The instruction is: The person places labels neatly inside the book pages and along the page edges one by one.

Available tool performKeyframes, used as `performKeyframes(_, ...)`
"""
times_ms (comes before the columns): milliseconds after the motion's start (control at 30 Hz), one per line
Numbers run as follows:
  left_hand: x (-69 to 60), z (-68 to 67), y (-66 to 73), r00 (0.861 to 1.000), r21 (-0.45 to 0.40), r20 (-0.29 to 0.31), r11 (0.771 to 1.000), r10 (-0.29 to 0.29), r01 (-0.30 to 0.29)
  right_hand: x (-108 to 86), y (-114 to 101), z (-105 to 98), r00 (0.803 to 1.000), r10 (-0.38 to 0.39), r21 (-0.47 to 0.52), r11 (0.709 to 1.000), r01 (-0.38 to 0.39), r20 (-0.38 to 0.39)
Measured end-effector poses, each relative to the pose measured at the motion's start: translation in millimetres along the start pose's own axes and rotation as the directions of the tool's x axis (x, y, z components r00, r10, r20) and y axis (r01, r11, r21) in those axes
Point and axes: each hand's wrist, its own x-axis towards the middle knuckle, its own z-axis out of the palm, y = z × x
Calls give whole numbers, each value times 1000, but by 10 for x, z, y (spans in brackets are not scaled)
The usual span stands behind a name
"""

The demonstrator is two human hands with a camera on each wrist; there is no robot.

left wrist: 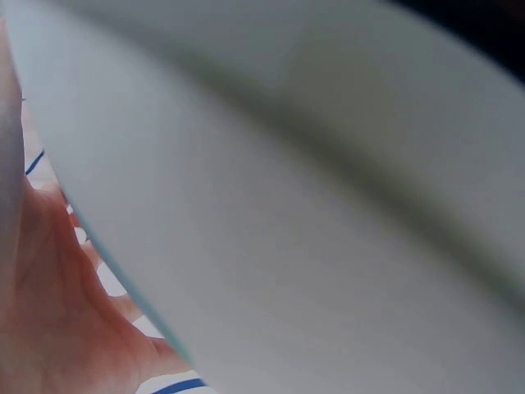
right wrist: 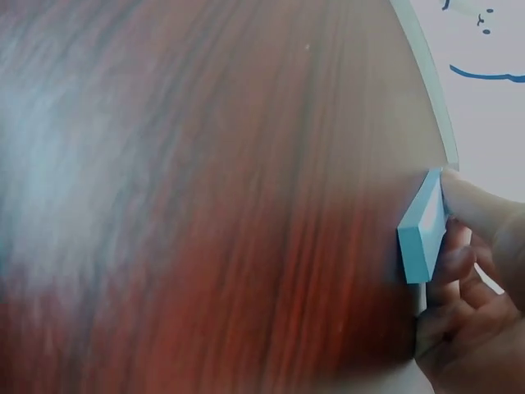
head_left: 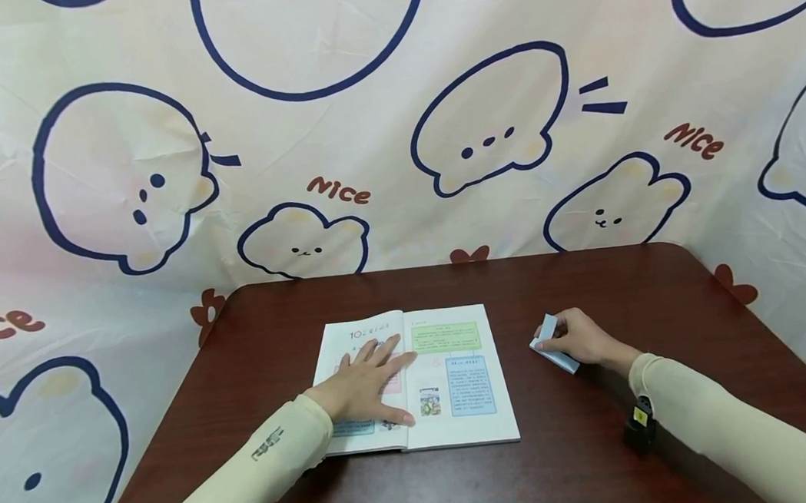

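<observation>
While the head view gives us both hands at once, only the right wrist view shows us the thick edge of the pale blue object [head_left: 560,359], with the thumb over it and curled fingers [right wrist: 476,300] beneath. The left wrist view adds little: a palm beside a blurred whitish surface [left wrist: 246,205] that we cannot identify.

We see the right hand [head_left: 581,338] pinching the object between thumb and fingers, right of the open book [head_left: 430,373] and apart from it. From the head, it looks like two narrow faces meeting at an angle. The left hand [head_left: 366,384] lies with fingers spread wide on the book's left page, gripping nothing, index fingertip and thumb reaching the gutter.

The book rests on the dark brown tabletop [head_left: 260,414], its pages bearing green, blue and pink panels. We read "10" atop the left page; smaller print is illegible. "Nice" repeats on the patterned cloth [head_left: 383,145] behind.
</observation>
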Motion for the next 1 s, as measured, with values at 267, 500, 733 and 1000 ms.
performKeyframes(267, -14, -15, 7, 1000, 2, 0, 1000, -6, 6, -8, -15, -49, 993, -56, 0, 998, 57, 104)
performKeyframes(500, -12, -15, 6, 1000, 10, 2, 1000, -5, 5, -15, 24, -36, 990, -86, 35, 996, 83, 107)
performKeyframes(733, -14, -12, -1, 1000, 9, 6, 1000, -2, 2, -20, 61, -26, 989, -96, 33, 995, 93, 111)
performKeyframes(1000, -5, -10, 7, 1000, 2, 8, 1000, -3, 2, -22, 60, 13, 999, -38, -77, 996, 40, 32)
